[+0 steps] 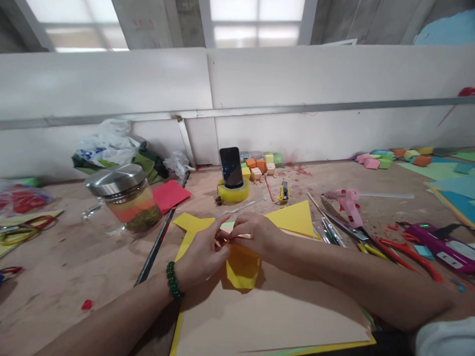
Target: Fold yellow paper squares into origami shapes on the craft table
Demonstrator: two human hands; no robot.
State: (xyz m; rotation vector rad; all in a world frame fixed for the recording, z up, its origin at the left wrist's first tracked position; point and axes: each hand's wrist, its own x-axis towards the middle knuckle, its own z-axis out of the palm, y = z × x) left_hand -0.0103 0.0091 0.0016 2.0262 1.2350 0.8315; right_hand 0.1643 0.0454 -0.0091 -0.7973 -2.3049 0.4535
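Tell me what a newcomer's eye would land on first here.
Dead centre, the left hand and right hand meet, pinching a folded yellow paper over a tan sheet. Behind them a phone stands upright in a yellow tape roll. A glass jar with a steel lid sits to the left, and a pink glue gun lies to the right.

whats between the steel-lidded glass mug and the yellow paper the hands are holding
Head view: a long thin dark rod lies slantwise between the steel-lidded glass mug and the yellow paper piece held by left hand and right hand.
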